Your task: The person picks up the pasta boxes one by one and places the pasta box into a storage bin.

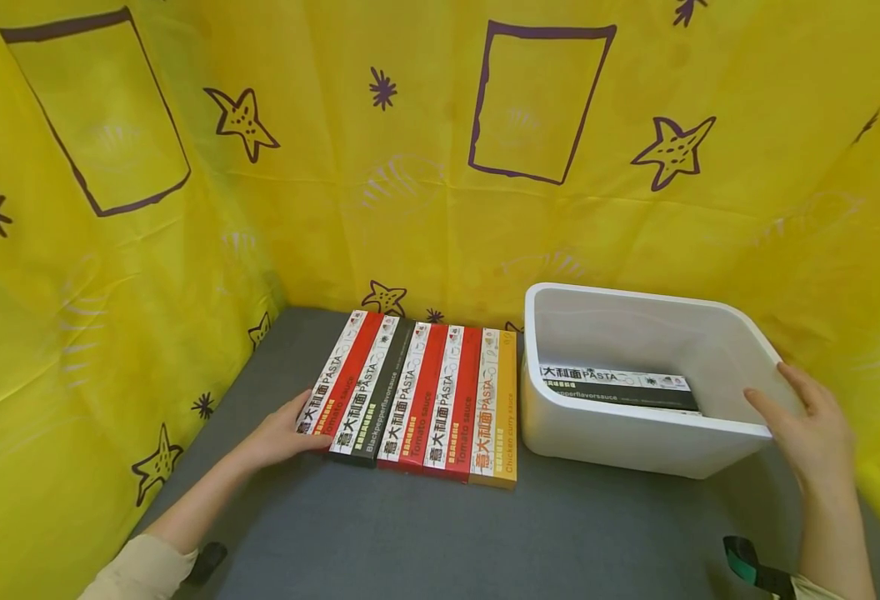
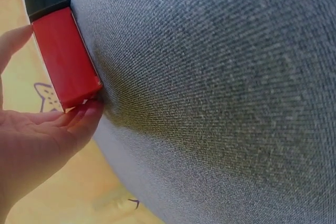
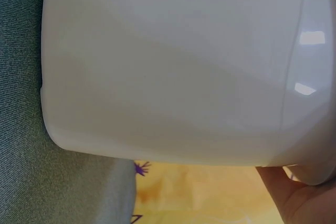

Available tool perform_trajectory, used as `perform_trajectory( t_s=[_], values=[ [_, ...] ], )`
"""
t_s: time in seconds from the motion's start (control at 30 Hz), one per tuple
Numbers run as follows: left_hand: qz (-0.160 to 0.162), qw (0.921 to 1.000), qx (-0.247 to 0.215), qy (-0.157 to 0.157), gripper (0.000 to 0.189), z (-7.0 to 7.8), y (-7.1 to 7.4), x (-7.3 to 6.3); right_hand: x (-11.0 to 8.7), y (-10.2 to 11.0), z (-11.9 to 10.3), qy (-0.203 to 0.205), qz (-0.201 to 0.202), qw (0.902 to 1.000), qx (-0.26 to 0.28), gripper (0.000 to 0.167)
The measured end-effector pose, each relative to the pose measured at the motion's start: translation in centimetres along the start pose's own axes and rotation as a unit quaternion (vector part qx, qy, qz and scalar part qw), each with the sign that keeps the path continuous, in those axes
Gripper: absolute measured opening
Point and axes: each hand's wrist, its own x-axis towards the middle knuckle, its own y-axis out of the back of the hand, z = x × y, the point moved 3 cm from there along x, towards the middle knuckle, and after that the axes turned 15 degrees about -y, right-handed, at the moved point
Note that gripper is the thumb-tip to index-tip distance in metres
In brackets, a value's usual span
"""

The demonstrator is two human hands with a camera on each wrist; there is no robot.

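Several pasta boxes lie flat side by side in a row. My left hand [image 1: 281, 435] holds the near end of the leftmost box, a red and white tomato sauce pasta box [image 1: 346, 375]. In the left wrist view, the thumb is at the top edge of this red box [image 2: 68, 59] and the fingers are against its outer side. My right hand [image 1: 815, 433] grips the right rim of a white bin [image 1: 620, 446], thumb over the inside, fingers outside. Inside the bin lies a black and white pasta box [image 1: 623, 390], its lower part hidden by the front wall.
Right of the held box lie a black pepper box [image 1: 371, 392], two more red boxes and a yellow chicken curry box [image 1: 496, 408] beside the bin. A grey cloth surface [image 1: 440, 542] carries everything. Yellow patterned curtains [image 1: 410, 208] enclose the back and sides.
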Motion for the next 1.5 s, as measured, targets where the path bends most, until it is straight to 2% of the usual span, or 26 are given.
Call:
perform_trajectory(
  t_s=[0.27, 0.5, 0.77, 0.83, 1.07, 1.13, 1.27, 1.5],
  values=[
    [0.003, 0.9997, 0.021, 0.007, 0.095, 0.2, -0.1, 0.0, 0.0, 0.0, 0.1, 0.000, 0.001, 1.0000, 0.003, 0.070],
    [0.007, 0.9982, 0.059, 0.005, 0.095, 0.3, 0.0, -0.2, 0.1, 0.0, 0.1, 0.005, 0.015, 0.9999, 0.002, 0.068],
    [0.005, 0.9980, 0.060, 0.017, 0.099, 0.1, 0.3, -0.2, 0.2, 0.0, 0.1, 0.006, 0.012, 0.9999, 0.005, 0.069],
    [0.008, 0.9984, 0.055, 0.011, 0.100, -0.1, 0.3, 0.0, 0.2, 0.1, 0.1, 0.007, 0.012, 0.9999, 0.004, 0.068],
    [0.028, 0.9985, 0.002, -0.047, 0.088, -1.0, 0.0, 0.4, 0.2, 0.0, 0.2, 0.006, 0.013, 0.9999, 0.000, 0.068],
    [0.028, 0.9984, 0.002, -0.050, 0.088, -1.2, -0.1, 0.4, 0.1, 0.0, 0.2, 0.004, 0.012, 0.9999, 0.001, 0.068],
    [0.026, 0.9982, 0.027, -0.046, 0.091, -1.1, 0.0, 0.3, 0.2, 0.1, 0.2, -0.003, 0.011, 0.9999, 0.007, 0.069],
    [0.034, 0.9976, 0.060, -0.001, 0.095, -1.4, 0.1, -0.3, 0.0, 0.1, 0.1, 0.003, 0.011, 0.9999, -0.002, 0.069]
  ],
)
